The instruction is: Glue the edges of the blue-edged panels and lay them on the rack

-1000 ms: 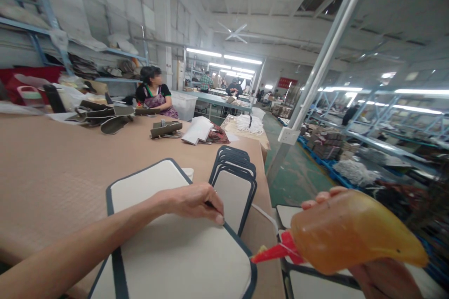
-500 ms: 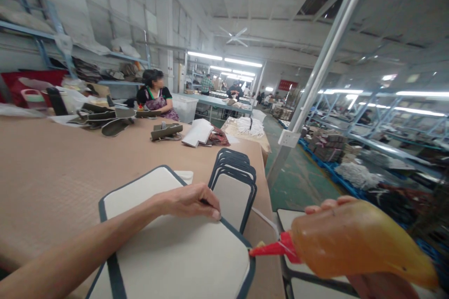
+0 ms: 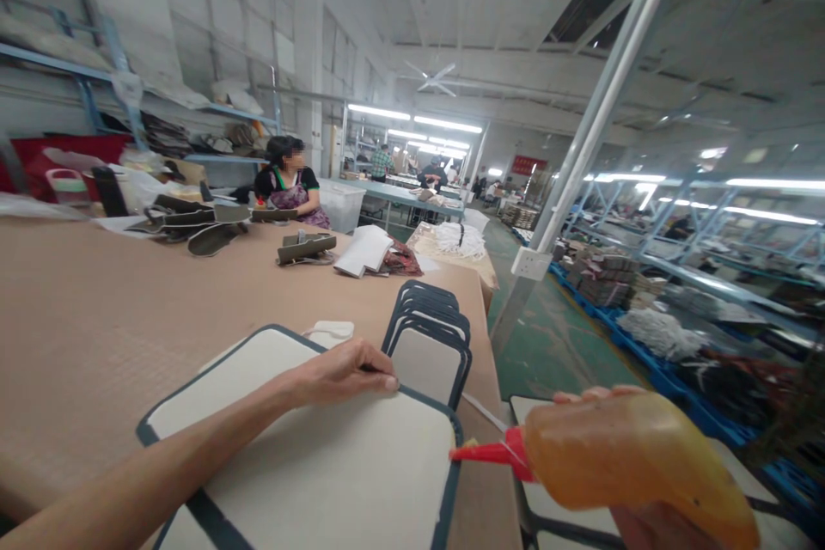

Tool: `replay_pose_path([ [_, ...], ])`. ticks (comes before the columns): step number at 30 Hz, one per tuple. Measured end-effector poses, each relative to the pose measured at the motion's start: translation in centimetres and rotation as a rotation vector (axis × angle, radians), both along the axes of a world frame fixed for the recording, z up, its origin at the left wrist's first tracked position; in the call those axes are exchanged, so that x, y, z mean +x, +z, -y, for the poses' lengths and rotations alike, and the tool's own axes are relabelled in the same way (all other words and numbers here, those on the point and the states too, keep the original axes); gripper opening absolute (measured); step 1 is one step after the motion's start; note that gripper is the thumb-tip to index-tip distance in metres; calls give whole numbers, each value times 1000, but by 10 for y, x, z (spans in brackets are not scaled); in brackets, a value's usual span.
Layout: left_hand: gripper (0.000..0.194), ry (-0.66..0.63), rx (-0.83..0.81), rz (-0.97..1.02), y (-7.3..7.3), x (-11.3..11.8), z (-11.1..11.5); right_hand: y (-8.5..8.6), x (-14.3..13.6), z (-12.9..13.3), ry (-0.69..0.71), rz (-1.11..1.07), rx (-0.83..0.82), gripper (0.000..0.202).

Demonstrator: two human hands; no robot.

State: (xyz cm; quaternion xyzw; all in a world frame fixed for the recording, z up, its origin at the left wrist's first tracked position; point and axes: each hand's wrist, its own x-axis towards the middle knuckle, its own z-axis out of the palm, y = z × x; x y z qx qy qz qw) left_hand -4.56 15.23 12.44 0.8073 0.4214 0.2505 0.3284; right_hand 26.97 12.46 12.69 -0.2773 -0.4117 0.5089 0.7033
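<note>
My left hand (image 3: 354, 371) pinches the upper edge of a cream panel with a dark border (image 3: 341, 455). Under my forearm lies another cream panel (image 3: 238, 365) of the same kind, partly covered. At the right, my right hand (image 3: 663, 524) is wrapped around a squeeze bottle of amber liquid, probably glue (image 3: 612, 451), tipped on its side. Its red nozzle (image 3: 486, 452) points left, and the tip is at the dark border near the panel's right corner. Most of my right hand is hidden behind the bottle.
Several dark-edged panels (image 3: 425, 357) stand in an overlapping row on the brown table (image 3: 129, 309). More panels (image 3: 573, 520) lie lower at the right. Olive pieces (image 3: 306, 246) and white sheets (image 3: 364, 251) lie farther back. A seated person (image 3: 290, 185) is behind the table; a metal post (image 3: 567, 155) rises at right.
The held panel has turned slightly, its right corner now higher. The bottle has moved a little left, its nozzle tip shifting along the dark border. Both hands keep their grip.
</note>
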Motion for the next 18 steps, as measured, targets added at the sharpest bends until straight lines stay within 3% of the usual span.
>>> replay_pose_path([
  [2, 40, 12, 13, -7, -2, -1, -1, 0, -2, 4, 9, 43, 2, 59],
  [7, 38, 52, 8, -9, -6, -3, -5, -18, 7, -21, 76, 76, 81, 25],
  [11, 38, 87, 14, 0, -9, -5, -8, -35, 15, -39, 85, 78, 104, 26],
  [18, 36, 141, 16, 3, -9, -8, -9, -43, 13, -35, 114, 79, 138, 28],
])
